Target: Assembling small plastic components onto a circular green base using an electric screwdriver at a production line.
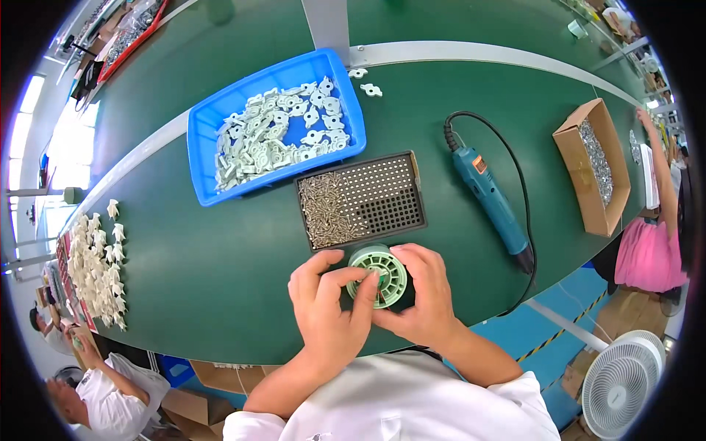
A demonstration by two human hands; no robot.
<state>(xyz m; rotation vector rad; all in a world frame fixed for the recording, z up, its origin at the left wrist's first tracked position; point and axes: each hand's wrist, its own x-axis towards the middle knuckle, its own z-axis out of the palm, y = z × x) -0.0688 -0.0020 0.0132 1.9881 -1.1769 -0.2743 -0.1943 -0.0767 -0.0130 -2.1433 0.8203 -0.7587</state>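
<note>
Near the front edge of the green table I hold a pale green round housing (396, 269) with spoke-like slots around its open face. My right hand (423, 298) is closed around its right side, with the thumb below and the fingers above. My left hand (329, 307) is closed at its left side, thumb and index finger pinched together over the middle. A bit of darker green and thin reddish strands show by the left thumb; the fingertips hide the rest. Just beyond the housing lies a black screw tray (393, 241) with many small screws heaped in its left half.
A blue bin (202, 170) of pale winged plastic parts stands behind the tray; two such parts (371, 90) lie beside it. A teal electric screwdriver (489, 195) with a black cord lies right. A cardboard box (588, 191) holds metal pieces. Cream parts (99, 268) lie left. Other people sit nearby.
</note>
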